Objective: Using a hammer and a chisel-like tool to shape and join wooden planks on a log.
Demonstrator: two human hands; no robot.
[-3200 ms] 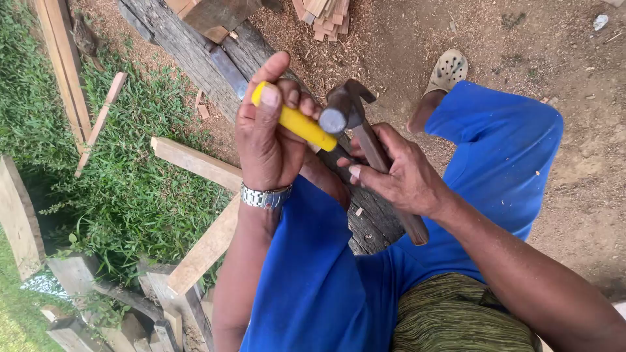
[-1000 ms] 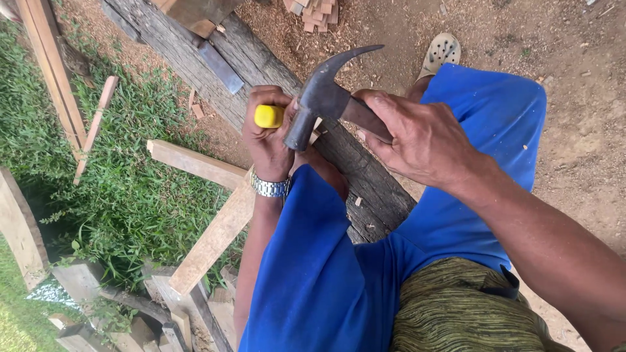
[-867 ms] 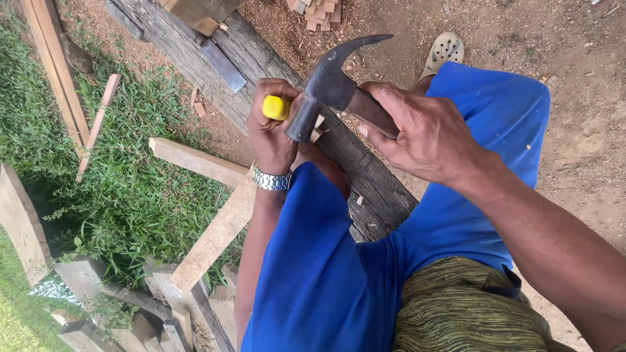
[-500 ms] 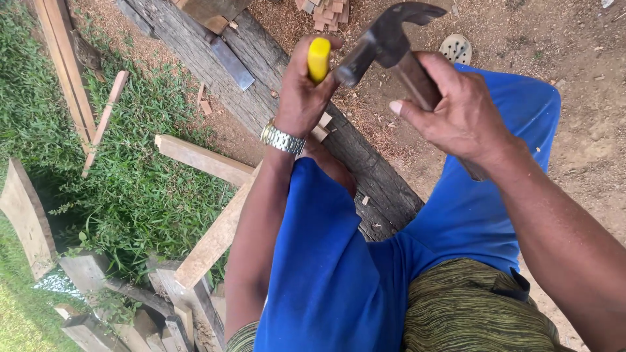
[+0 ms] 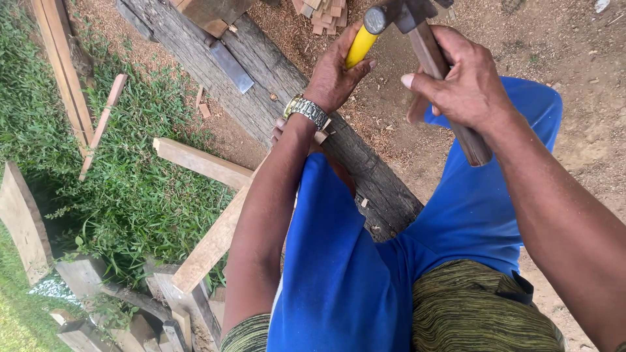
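Two hands: both are working close together at the top of the view, raised above the person's lap.
Left hand (image 5: 334,77): is wrapping closed around a yellow-handled tool (image 5: 360,45), probably a chisel or screwdriver, with the handle's butt end pointing up toward the hammer; a metal wristwatch (image 5: 306,111) is sitting on the wrist.
Right hand (image 5: 466,85): is gripping the wooden handle of a hammer (image 5: 417,29), fingers curled tight, the handle's end sticking out below the hand.
Hammer head: is sitting just beside the yellow handle's top; whether the two are touching, I cannot tell.
Working end of the yellow tool: is hidden behind the left hand.
Risk: a glancing blow could be slipping off the narrow yellow butt onto the left thumb or knuckles, since the fingers are lying so near the striking face.
Risk two: the tool is being held in the air with no visible support, so a strike could be driving it down toward the blue trousers (image 5: 365,261).
Surface: a weathered log (image 5: 365,169) is running diagonally under the legs, with a metal blade (image 5: 231,65) resting on it.
Surroundings: outdoors, bare dirt with wood chips on the right, grass (image 5: 137,189) and loose planks (image 5: 202,163) on the left, stacked wood offcuts (image 5: 326,10) beyond.
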